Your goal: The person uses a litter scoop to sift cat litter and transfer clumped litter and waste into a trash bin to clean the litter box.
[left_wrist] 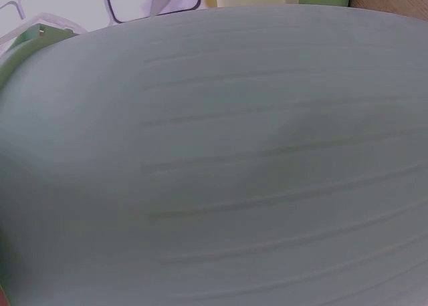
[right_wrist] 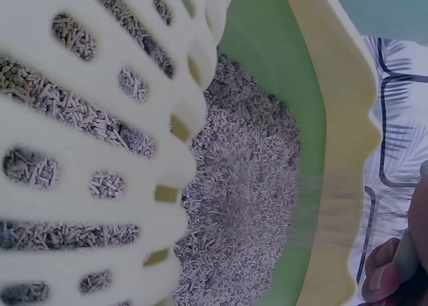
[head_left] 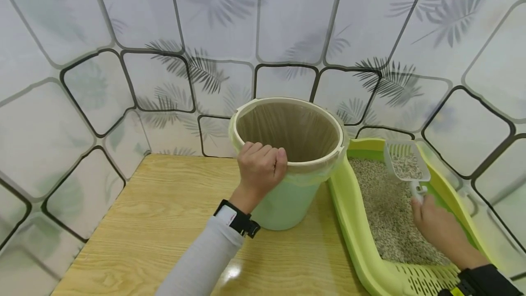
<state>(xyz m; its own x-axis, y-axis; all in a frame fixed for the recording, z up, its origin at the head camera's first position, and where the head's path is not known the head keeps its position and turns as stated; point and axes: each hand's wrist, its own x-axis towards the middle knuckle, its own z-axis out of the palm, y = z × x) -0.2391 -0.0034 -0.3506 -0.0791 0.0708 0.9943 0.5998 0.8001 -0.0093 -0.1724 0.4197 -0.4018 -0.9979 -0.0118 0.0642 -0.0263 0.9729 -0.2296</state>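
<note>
My left hand [head_left: 260,166] grips the near rim of a pale green trash bin [head_left: 283,202], fingers curled over its cream ring. A thin bag lines the bin and folds over the rim. In the left wrist view, the ribbed bin wall [left_wrist: 267,152] fills most of the frame. On the right, my right hand [head_left: 444,227] holds a white litter scoop [head_left: 415,178] by its handle, above the yellow-green litter box [head_left: 353,214]. Litter pellets lie in the scoop's slotted head. Below it, a brownish blur hangs over the litter [head_left: 398,236]. The right wrist view catches my right fingers [right_wrist: 382,279] around the handle.
A perforated ledge [head_left: 423,280] forms the litter box's near end; its slots [right_wrist: 73,112] show pellets underneath. The bin and box stand side by side on a wood-grain tabletop [head_left: 176,223]. Patterned wall covering [head_left: 222,81] encloses the back and sides.
</note>
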